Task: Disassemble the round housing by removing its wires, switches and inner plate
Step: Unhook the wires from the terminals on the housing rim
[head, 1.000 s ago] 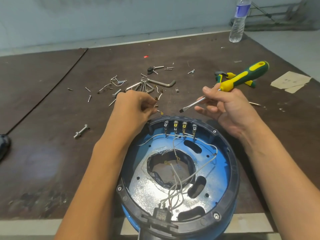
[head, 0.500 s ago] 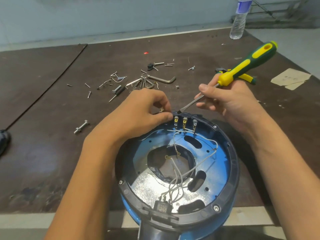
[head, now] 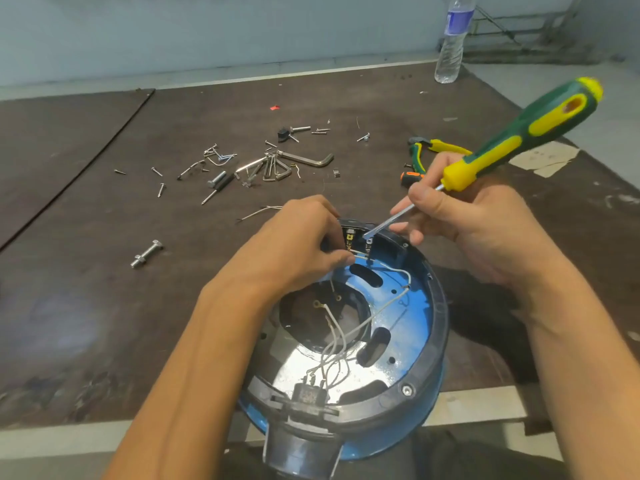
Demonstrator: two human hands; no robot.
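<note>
A round blue housing (head: pixel 437 327) lay at the table's (head: pixel 104 289) near edge, the left hand (head: pixel 298 247) apparently pinching one of its thin white wires (head: pixel 398 271) at the far-rim terminals (head: pixel 350 237), the right hand (head: pixel 478 223) gripping a screwdriver (head: pixel 512 140) tipped there; the wires looked limp and fragile, best pulled by their metal connectors.

The left hand (head: pixel 294 247) now pinches a wire (head: pixel 361 257) at the terminals (head: pixel 350 237) — the screwdriver (head: pixel 540 123) tip has dropped there.

The dark desk (head: pixel 104 306) carries scattered screws (head: pixel 157 171), hex keys (head: pixel 308 160), a bolt (head: pixel 147 253), pliers (head: pixel 436 147) and a bottle (head: pixel 452 46); the housing (head: pixel 438 306) overhangs its near edge.
</note>
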